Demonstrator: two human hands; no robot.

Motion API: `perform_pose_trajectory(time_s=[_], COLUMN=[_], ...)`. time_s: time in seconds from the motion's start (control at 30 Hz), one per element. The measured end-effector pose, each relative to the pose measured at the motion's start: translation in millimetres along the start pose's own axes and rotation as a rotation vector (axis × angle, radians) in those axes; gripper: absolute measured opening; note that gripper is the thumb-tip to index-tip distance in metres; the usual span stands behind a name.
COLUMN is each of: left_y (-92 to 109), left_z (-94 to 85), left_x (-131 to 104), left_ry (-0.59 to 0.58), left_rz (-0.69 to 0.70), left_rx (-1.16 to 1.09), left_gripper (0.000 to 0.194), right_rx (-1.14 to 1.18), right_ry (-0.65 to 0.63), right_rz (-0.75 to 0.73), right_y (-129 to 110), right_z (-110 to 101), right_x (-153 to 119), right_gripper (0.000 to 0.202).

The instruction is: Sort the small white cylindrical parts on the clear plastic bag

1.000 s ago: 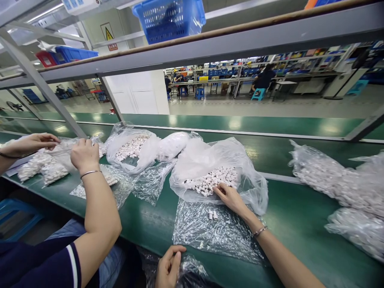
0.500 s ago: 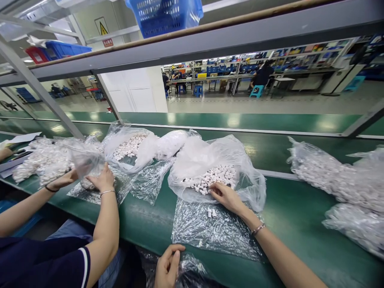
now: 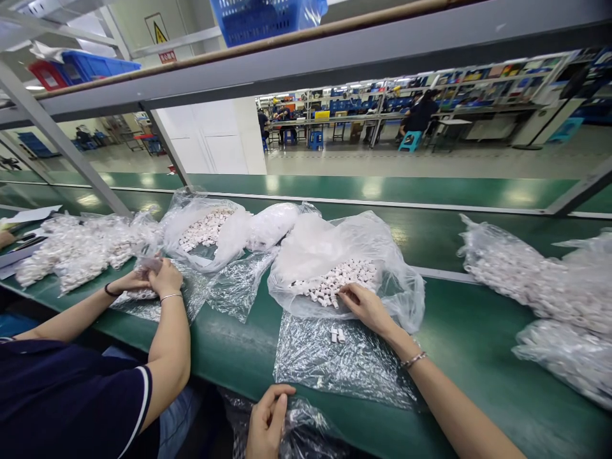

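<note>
My right hand (image 3: 366, 307) reaches to the front edge of a pile of small white parts (image 3: 337, 280), its fingers bent together at them; whether a part is pinched is too small to tell. The pile lies in the mouth of an open clear bag (image 3: 401, 280). In front of that bag a flat crinkled plastic bag (image 3: 344, 373) lies on the green table, with a few white parts (image 3: 337, 335) on it. At the table's front edge is my left hand (image 3: 268, 421), thumb and forefinger close together, beside another clear bag (image 3: 310, 430) hanging below the edge.
On the left, a co-worker's two hands (image 3: 155, 277) hold a clear bag. Filled bags (image 3: 86, 245) lie beyond them, and another open bag of parts (image 3: 205, 229) is behind. More filled bags (image 3: 549, 290) lie on the right. A shelf beam (image 3: 306, 64) crosses above.
The co-worker's hands have come together and the bag between them is lower. My right hand has shifted slightly right and up at the pile. My left hand has hardly moved.
</note>
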State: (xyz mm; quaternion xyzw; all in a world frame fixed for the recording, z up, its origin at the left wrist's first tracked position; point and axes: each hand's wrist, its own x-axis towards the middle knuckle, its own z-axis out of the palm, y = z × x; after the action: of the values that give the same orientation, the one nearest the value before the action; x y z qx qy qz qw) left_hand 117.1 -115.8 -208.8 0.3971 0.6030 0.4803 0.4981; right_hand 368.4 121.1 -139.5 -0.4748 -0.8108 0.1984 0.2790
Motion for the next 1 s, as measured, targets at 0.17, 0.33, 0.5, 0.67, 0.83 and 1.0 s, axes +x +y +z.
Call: perform_pose_trajectory(time_s=[0.17, 0.33, 0.5, 0.67, 0.83, 1.0], left_y=[-2.1, -0.1, 2.9, 3.7, 5.5, 13.1], left_z=[-2.0, -2.5, -2.5, -2.1, -0.6, 3.7], left_x=[0.1, -0.5, -2.2, -3.1, -3.5, -3.5], left_ry=[-0.026, -0.034, -0.035, -0.032, -0.017, 0.090], left_rz=[0.032, 0.036, 0.013, -0.005, 0.001, 0.036], left_rx=[-0.010, -0.009, 0.001, -0.010, -0.013, 0.018], left_gripper=[0.054, 0.054, 0.055, 0.057, 0.058, 0.058], right_rx=[0.003, 0.020, 0.086, 0.143, 0.115, 0.138], right_ry=[-0.016, -0.187, -0.333, -0.359, -0.340, -0.326], right_rz=[0.013, -0.008, 0.050, 0.087, 0.091, 0.062], right_y=[-11.1, -33.2, -38.2, -34.9, -36.4, -39.4], right_z=[-13.8, -29.3, -29.0, -22.6, -18.8, -10.8], right_x=[-3.0, -26.8, -56.0, -65.3, -63.7, -64.9], right_gripper=[0.025, 0.023, 0.026, 0.030, 0.030, 0.035])
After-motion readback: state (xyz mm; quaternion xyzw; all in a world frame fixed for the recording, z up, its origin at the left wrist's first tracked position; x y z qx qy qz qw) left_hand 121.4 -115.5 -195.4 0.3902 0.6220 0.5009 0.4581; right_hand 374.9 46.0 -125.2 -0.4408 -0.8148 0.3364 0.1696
